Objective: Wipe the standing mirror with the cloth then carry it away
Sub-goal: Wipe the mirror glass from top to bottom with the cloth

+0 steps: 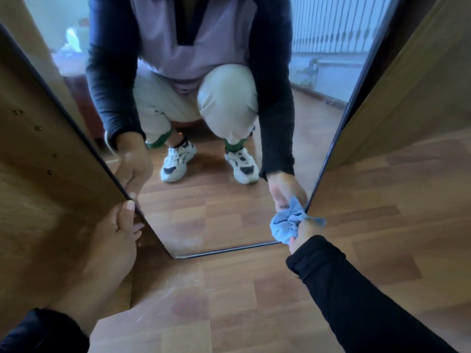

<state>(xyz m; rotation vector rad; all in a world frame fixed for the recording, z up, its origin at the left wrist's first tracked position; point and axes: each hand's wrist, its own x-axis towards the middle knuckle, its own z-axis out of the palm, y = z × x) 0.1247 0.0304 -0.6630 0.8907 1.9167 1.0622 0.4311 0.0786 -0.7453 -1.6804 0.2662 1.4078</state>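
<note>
Two hands worked at the foot of the mirror (204,212). The fingers (297,242) of the right hand (302,233) were curled tight around a bunched blue cloth (286,222), pressing it against the glass at the lower right corner, just beside the dark frame edge. The left hand (119,225) gripped the mirror's left edge low down, thumb on the front of the frame and the other fingers wrapped behind it. Both arms wore black sleeves (356,296).

The mirror stood upright on the floor (254,301), its long axis running vertically up out of the picture and its glass facing the person; its bottom edge, with rounded corners, touched the floor. The frame was thin and dark, the glass smooth, with a faint dusty haze near the bottom. The cloth looked soft and crumpled.

Wooden panels (407,85) with a tan grain stood close on either side of the mirror, the left one carrying small metal screws (38,128). The floor was brown wood-pattern laminate. Reflected in the glass were a crouching person in white sneakers, pale trousers and a lilac top, and a white railing behind.
</note>
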